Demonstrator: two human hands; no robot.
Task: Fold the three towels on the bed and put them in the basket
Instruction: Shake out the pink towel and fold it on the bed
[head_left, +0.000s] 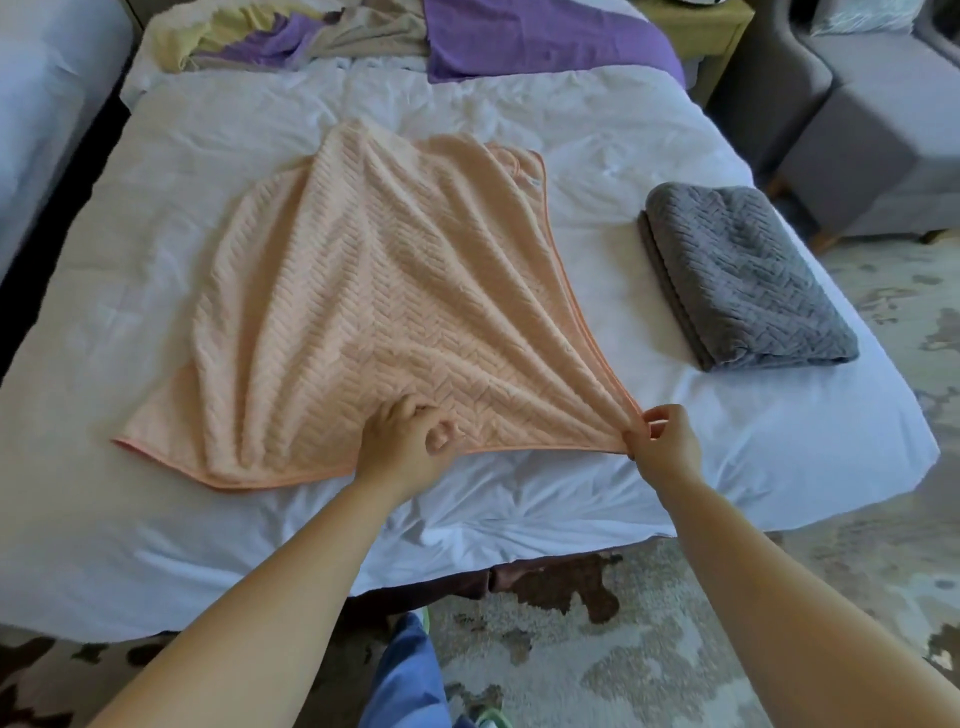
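Soft, bright daylight, faint shadows, wide-angle bending and blur toward the edges.

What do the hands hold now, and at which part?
Both hold the peach towel. The right hand pinches its near right corner; the left hand grips bunched fabric near the middle of its near edge.

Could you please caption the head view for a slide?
Left hand and right hand grip the peach towel on the bed; a folded grey towel lies apart.

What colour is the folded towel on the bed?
The folded towel is grey, herringbone-textured; head view.
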